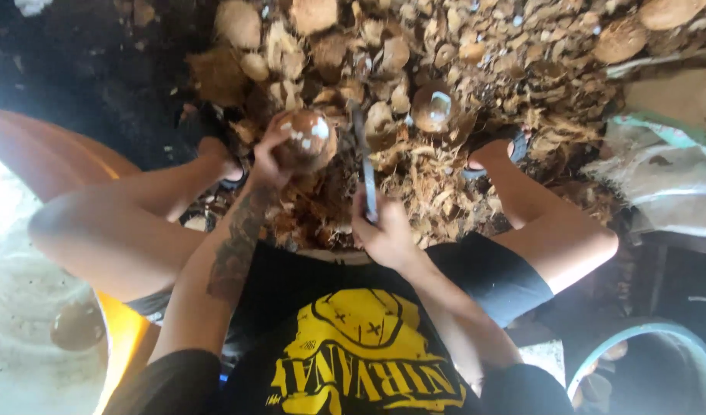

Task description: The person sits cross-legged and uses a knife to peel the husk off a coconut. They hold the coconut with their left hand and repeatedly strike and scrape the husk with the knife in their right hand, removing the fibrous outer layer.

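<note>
Your left hand [267, 157] was curled tight around a round brown coconut [307, 138], held up over the husk pile [445, 69]. Your right hand [384, 230] gripped a long knife [364, 165] just beside it. You looked partway through peeling; the next cut needed careful aim.

The coconut [307, 140] near the middle of the frame has a brown, hard-looking shell, partly shaved and mottled with pale patches that catch the light. The blade [366, 173] just right of it is dull grey metal, smooth and faintly shiny along its flat. The husk pile [476, 69] across the upper frame is dry, fibrous and rough, tan to dark brown, matt throughout. The basin [53, 154] at the left edge looks like smooth orange plastic with a soft sheen. The sack [668, 177] at the right is pale woven cloth, creased and matt.
</note>
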